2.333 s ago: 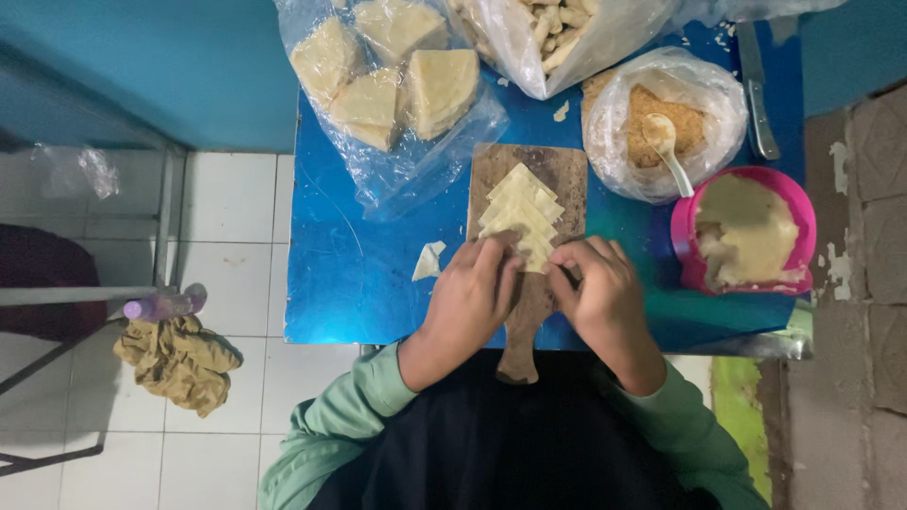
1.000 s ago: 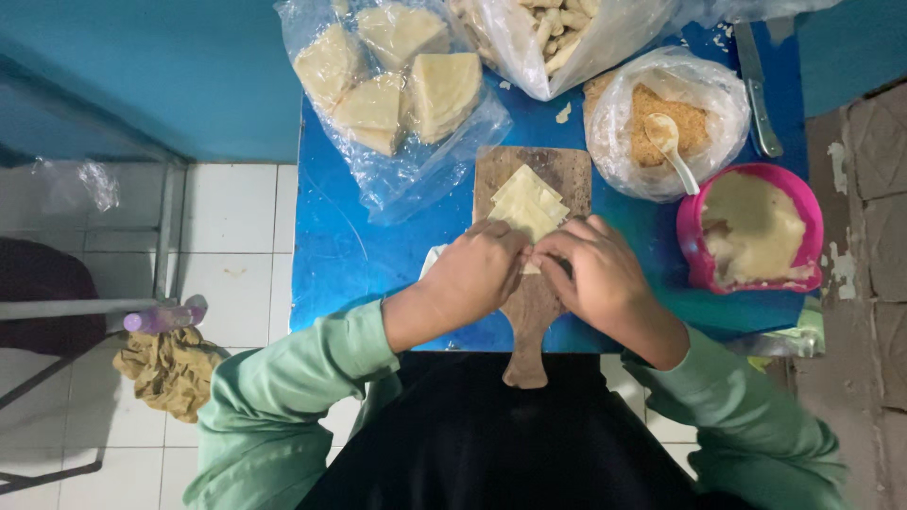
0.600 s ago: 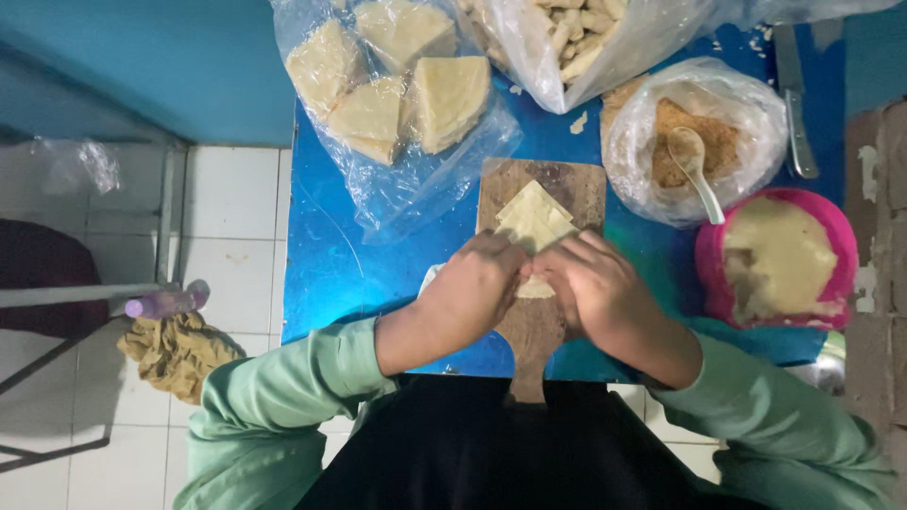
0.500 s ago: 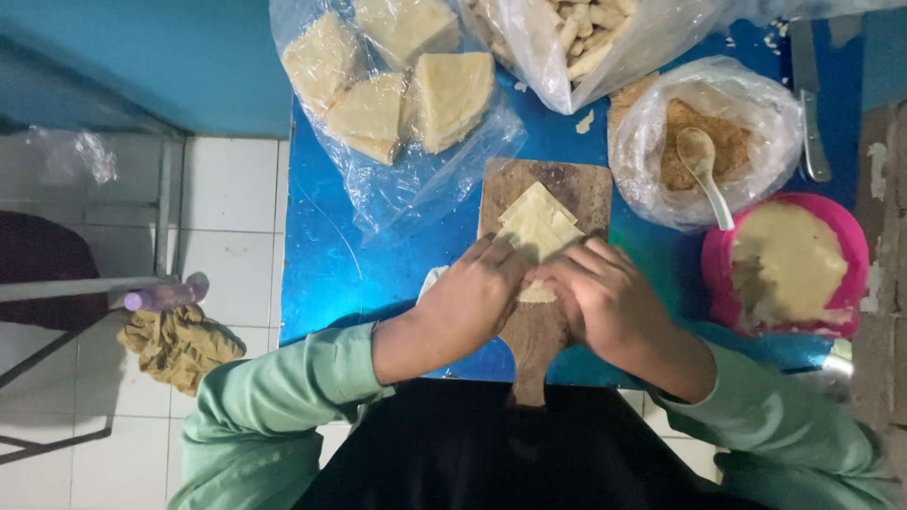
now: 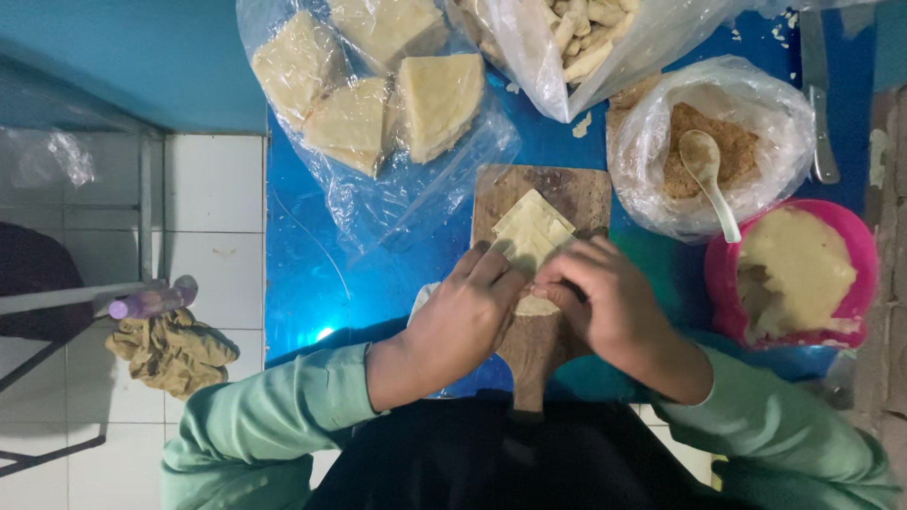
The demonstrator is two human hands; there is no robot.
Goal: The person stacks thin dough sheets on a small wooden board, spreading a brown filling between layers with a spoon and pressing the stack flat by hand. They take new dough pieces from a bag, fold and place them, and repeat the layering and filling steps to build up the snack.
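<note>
Centre frame: left hand [image 5: 463, 321] and right hand [image 5: 605, 302] pinch the pale folded pastry sheet [image 5: 531, 229] on the brown wooden paddle board [image 5: 567, 194], rolling step; next, tighter tucking

Pale yellow dough wrapper [image 5: 532, 229], thin, flat sheet, lies on a brown wooden cutting board [image 5: 567, 194] with its handle pointing toward the person. Far corner of the wrapper is free and flat; near edge is folded or rolled under the fingers of left hand [image 5: 468, 316] and right hand [image 5: 605, 302], both pressing on it.
</note>
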